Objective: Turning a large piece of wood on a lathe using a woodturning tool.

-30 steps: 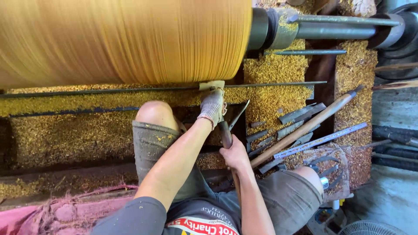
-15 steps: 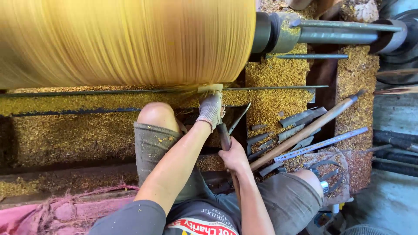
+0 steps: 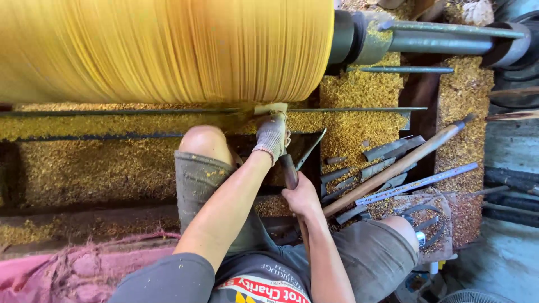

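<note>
- Across the top of the view, a large yellow wooden cylinder (image 3: 163, 50) lies horizontal on a lathe, its surface streaked with motion blur.
- Just below it a long dark tool rest bar (image 3: 359, 109) runs left to right.
- Left hand (image 3: 272, 133): wears a grey work glove, fingers curled down over the front end of a turning chisel (image 3: 289, 171), pressing it onto the bar, close under the cylinder's lower edge.
- Right hand (image 3: 301, 197): bare, closed around the chisel's dark handle, near the person's body and between the knees.
- Chisel tip: hidden beneath the glove; contact with the wood cannot be confirmed.
- Left knee (image 3: 203, 143) is raised just beside the gloved hand.
- Yellow wood shavings (image 3: 359, 126) cover the lathe bed and the surfaces below the bar.
- Right of the hands, a long wooden-handled tool (image 3: 401, 164) lies diagonally over several spare metal chisels (image 3: 387, 150), with a flat metal ruler (image 3: 418, 183) just beside them.
- Metal tailstock spindle (image 3: 443, 36) adjoins the cylinder's right end.
- Pink cloth (image 3: 73, 269) lies lower left.
</note>
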